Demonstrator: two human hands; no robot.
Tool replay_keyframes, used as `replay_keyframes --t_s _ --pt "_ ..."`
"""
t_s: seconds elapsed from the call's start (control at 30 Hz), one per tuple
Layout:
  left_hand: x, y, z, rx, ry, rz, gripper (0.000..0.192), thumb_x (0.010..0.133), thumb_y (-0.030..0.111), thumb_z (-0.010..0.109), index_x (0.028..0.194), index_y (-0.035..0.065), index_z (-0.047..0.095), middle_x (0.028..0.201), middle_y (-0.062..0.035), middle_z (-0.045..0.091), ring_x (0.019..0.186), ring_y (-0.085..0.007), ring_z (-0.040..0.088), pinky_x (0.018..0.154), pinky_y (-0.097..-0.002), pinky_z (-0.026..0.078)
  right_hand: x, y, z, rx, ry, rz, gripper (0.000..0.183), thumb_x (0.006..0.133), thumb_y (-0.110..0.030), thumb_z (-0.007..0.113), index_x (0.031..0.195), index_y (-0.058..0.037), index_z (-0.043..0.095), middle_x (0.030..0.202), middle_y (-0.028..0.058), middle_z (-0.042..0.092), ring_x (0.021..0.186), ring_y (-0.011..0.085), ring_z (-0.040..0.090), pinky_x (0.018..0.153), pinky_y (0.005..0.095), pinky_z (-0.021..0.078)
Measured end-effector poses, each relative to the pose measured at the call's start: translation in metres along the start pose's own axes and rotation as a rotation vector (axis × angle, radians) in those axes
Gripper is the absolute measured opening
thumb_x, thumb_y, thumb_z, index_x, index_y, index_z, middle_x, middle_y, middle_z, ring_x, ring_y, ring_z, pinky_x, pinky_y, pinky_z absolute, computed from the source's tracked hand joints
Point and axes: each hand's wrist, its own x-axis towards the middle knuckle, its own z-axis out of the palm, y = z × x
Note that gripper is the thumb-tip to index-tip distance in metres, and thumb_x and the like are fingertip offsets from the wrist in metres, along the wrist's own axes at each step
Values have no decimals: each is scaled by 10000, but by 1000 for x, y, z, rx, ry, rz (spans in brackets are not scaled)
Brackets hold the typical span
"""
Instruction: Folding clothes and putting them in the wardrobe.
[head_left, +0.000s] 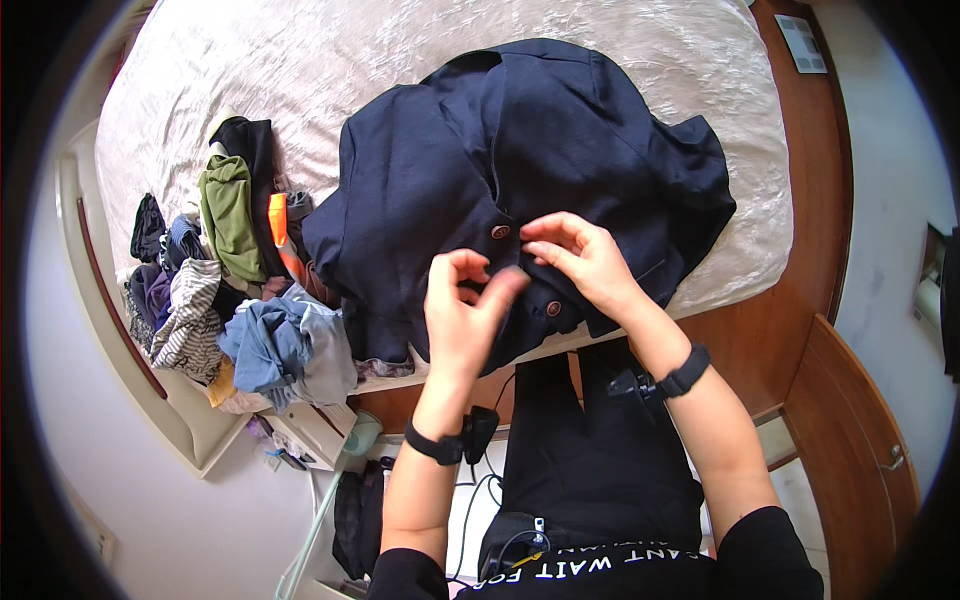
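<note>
A dark navy button-front jacket (420, 165) lies spread on a bed with a pale, shiny cover (322, 67). Its upper button (500, 232) shows just above my hands, and a lower button (553, 308) sits near the hem. Over the jacket's front, my left hand (469, 304) has its thumb and curled fingers apart with nothing seen between them. Close to the right of the upper button, my right hand (574, 255) has its bent fingertips at the jacket's front edge; whether they pinch the cloth is unclear.
Left of the jacket lie heaped clothes: a green garment (227, 202), a striped one (187, 315) and a blue one (270, 337). A white bedside cabinet (319, 435) stands below them. A wooden panel (847, 420) is at the lower right, and a flat white scale (800, 45) lies at the upper right.
</note>
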Motion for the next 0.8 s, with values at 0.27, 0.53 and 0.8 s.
replay_keyframes --t_s 0.27,0.53,0.8 --pt "-27 -27 7 231 129 224 122 774 52 658 835 -1 566 732 -35 556 620 -111 526 577 -226 435 -12 2 24 -875 76 -498 155 710 -23 625 841 -10 544 889 102 510 862 274 532 723 338 470" --pt "-32 -35 2 -144 25 6 104 800 30 629 879 -32 603 757 -39 565 645 -79 535 599 -196 434 -23 6 27 -917 108 -697 163 664 41 644 784 -3 543 750 98 546 728 270 556 640 324 475" --pt "-38 -33 3 -263 -11 34 143 824 20 603 963 -6 620 850 4 587 761 -49 551 698 -172 436 -35 17 37 -978 160 -735 145 715 -2 614 804 -10 499 732 97 538 700 254 568 610 311 485"
